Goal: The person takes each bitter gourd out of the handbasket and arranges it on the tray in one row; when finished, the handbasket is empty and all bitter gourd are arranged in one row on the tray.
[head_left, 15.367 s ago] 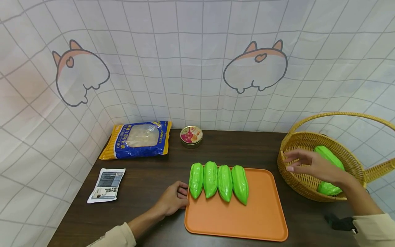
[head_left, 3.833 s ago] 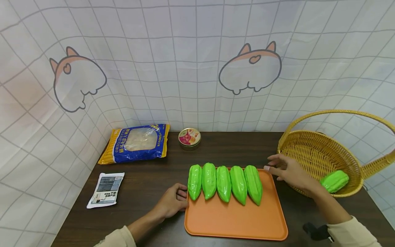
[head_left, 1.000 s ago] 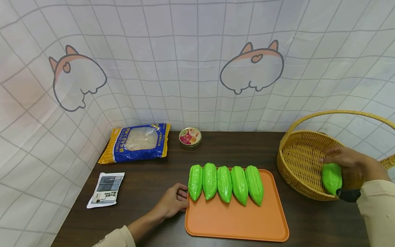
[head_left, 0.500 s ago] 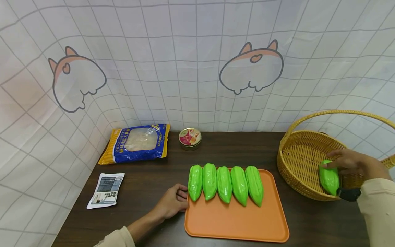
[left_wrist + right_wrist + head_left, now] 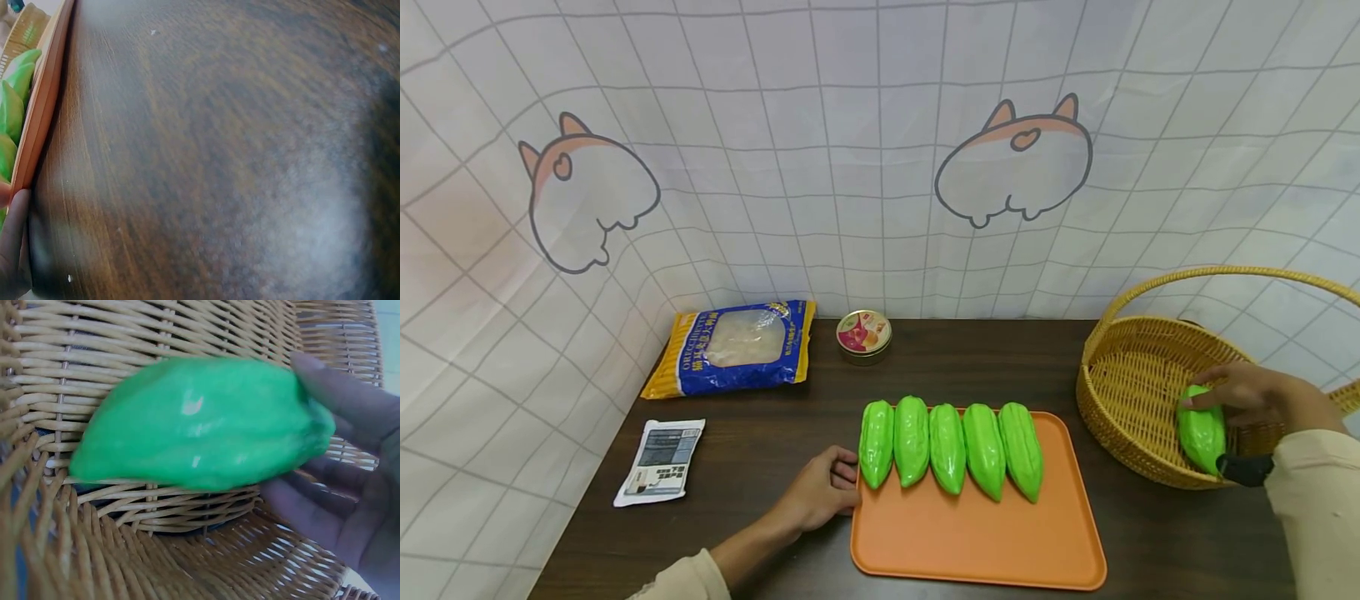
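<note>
Inside the wicker basket [image 5: 1138, 408], my right hand [image 5: 1247, 396] holds a green, ridged, pointed model fruit [image 5: 1201, 437]. Its thumb and fingers sit on either side of the blunt end, and the pointed end of the fruit [image 5: 200, 425] lies toward the basket wall in the right wrist view. My left hand [image 5: 816, 492] grips the left rim of the orange tray [image 5: 985, 542], its fingertips [image 5: 14, 215] at that rim in the left wrist view. Several matching green fruits [image 5: 947, 450] lie side by side along the tray's far half, pointed ends toward me.
A blue and yellow pasta bag [image 5: 741, 346] and a round tin [image 5: 863, 333] stand at the back of the dark wooden table [image 5: 760, 450]. On the left lies a small white packet [image 5: 661, 462]. The basket's tall handle [image 5: 1225, 271] arches over the right side.
One more fruit joined the tray's row between the two oldest frames. Since then my right hand has gone from the tray into the basket and taken hold of the fruit there. My left hand stayed put.
</note>
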